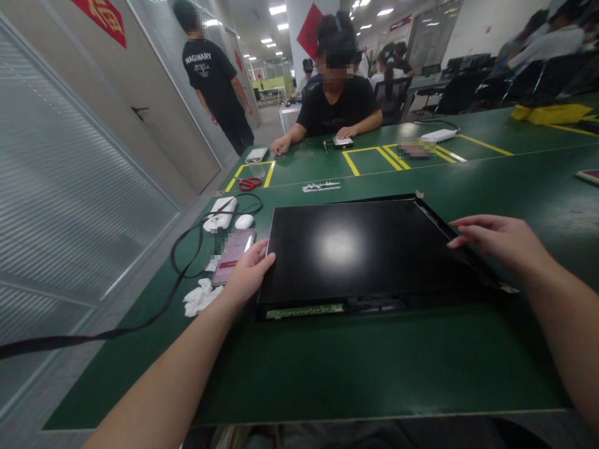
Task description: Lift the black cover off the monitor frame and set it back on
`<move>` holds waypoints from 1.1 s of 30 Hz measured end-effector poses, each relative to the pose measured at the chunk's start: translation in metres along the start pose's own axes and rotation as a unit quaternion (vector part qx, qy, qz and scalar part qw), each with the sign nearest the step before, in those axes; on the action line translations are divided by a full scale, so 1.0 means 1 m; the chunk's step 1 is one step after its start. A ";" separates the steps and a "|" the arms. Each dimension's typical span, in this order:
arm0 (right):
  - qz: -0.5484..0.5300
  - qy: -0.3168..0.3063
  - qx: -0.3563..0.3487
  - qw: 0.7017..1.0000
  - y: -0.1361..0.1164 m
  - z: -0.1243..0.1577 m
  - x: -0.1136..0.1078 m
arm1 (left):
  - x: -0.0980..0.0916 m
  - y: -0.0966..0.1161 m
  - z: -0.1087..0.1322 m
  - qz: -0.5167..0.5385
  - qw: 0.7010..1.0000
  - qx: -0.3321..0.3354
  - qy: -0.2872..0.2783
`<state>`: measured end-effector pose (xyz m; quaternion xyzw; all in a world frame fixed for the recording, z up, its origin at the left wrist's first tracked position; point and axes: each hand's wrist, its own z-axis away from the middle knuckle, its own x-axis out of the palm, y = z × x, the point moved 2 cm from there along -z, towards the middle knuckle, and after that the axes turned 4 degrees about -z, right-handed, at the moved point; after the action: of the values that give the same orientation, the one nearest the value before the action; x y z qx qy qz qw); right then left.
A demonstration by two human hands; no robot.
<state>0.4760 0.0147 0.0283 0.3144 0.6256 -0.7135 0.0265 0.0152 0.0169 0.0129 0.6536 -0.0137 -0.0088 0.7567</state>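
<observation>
A black display panel (337,249) lies over a black frame (472,265) that sticks out along its right and far sides. A green circuit strip (304,311) shows at the panel's near left edge. My left hand (248,271) grips the panel's left edge, thumb on top and fingers partly hidden beyond the edge. At the right, my right hand (498,240) is open, its fingers stretched toward the frame's right edge; whether the fingertips touch it I cannot tell.
Left of the panel are a phone (234,254), a white mouse-like object (244,222), a white device (221,213), a black strap (175,280) and crumpled tissue (202,297). Beyond lie red-handled scissors (249,183) and small white strips (321,186). A co-worker (337,103) sits opposite.
</observation>
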 end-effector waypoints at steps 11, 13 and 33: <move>0.102 0.081 -0.012 0.991 0.000 -0.004 -0.005 | 0.003 0.000 0.003 -0.013 1.000 0.013 -0.016; 0.126 0.063 -0.007 0.990 0.008 -0.012 -0.006 | 0.002 0.000 0.003 -0.007 1.000 0.013 -0.006; 0.280 -0.055 -0.003 0.958 0.017 -0.027 0.002 | 0.024 0.015 0.022 0.113 0.986 -0.034 0.117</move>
<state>0.4930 0.0360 0.0122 0.4372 0.5119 -0.6921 0.2603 0.0383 -0.0030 0.0308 0.6187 0.0010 0.1527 0.7707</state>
